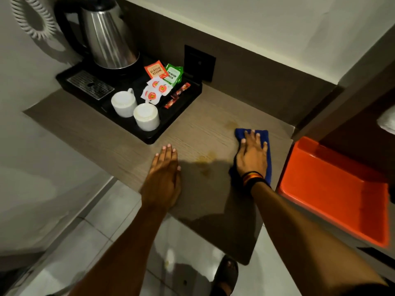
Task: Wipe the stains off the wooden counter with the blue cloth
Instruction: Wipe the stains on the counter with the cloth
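Pressing flat on the blue cloth (261,144) with the right hand (252,157), fingers spread and straight, grip open, nothing pinched. Cloth folded into a strip near the right edge of the wooden surface (119,142), showing beyond the fingertips and along the hand's right side. Resting palm-down on bare wood, left hand (164,176), grip open and empty. Lying between the 2 hands, a yellowish stain (206,159); just beyond the cloth's far edge, a fainter stain (230,124), apart from the fabric. Sitting at the back left, a black tray (154,139) with a steel kettle (108,35), 2 white cups (135,110) upside down, and tea sachets (164,74). Standing just right of the surface, an orange tray (333,189).
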`<action>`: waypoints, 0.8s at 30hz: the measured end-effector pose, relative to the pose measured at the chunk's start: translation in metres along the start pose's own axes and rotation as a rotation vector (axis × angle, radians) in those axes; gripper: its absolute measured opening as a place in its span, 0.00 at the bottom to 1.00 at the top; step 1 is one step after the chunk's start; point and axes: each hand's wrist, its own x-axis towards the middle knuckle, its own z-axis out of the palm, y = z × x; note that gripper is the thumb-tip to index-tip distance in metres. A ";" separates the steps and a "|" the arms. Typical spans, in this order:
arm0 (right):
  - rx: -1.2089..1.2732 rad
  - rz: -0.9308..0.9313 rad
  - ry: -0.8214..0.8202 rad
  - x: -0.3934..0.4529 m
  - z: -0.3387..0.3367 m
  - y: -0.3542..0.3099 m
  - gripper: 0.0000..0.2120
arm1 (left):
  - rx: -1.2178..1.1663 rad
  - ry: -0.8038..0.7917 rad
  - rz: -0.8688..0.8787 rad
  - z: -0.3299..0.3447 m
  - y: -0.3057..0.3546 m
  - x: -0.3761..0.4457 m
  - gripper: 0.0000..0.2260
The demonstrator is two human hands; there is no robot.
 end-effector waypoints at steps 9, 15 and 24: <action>-0.131 -0.258 -0.086 -0.073 -0.015 0.040 0.24 | 0.065 -0.016 0.055 -0.005 0.003 -0.004 0.26; -0.041 -0.130 -0.028 0.016 -0.005 0.006 0.22 | 0.103 0.000 0.037 0.008 -0.009 -0.001 0.27; 0.158 -0.106 -0.100 -0.055 -0.014 0.016 0.21 | 0.102 -0.062 0.023 0.000 -0.003 -0.002 0.28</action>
